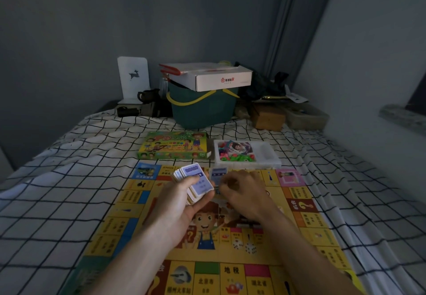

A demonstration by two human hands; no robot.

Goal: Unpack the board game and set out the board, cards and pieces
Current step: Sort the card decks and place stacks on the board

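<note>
The yellow game board (306,221) lies unfolded on the checked bedsheet in front of me. My left hand (182,204) grips a thick stack of blue-backed cards (196,183) above the board's far half. My right hand (244,191) is beside it with curled fingers, pinching a single blue card (217,175) by its lower edge. Beyond the board lies the green game box (173,146). To its right stands a white plastic tray (267,156) holding pink and green pieces (237,156) and a picture card.
A green basket (202,108) with a white carton (221,78) on top stands at the bed's far end, with a white bookend (132,78), dark cups, a brown box (267,117) and clutter around it. Walls close in on both sides.
</note>
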